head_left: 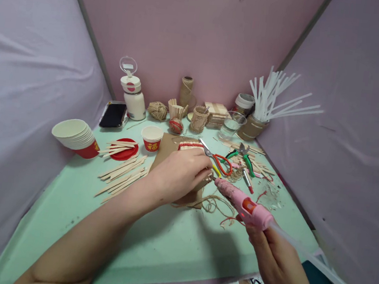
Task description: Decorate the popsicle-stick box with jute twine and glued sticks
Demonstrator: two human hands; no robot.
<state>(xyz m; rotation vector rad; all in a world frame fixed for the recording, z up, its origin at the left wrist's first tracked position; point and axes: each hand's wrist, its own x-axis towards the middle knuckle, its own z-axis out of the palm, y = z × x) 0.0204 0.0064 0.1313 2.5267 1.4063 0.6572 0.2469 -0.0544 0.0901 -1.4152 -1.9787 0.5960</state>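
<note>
In my right hand is a pink hot glue gun, with a long clear glue stick trailing from its back. Its nozzle points left and comes up close to the fingertips of my left hand. Those fingers are curled round a small craft piece with red and cream rows, mostly hidden beneath the hand. A sheet of brown cardboard lies under it. Loose twine spreads over the table between my hands. Just beyond my left fingers rest orange-handled scissors.
Wooden craft sticks and a red lid lie at left, beside stacked paper cups and a single paper cup. Green-handled pliers lie at right. Behind stand a glass of water, a white bottle and spare glue sticks.
</note>
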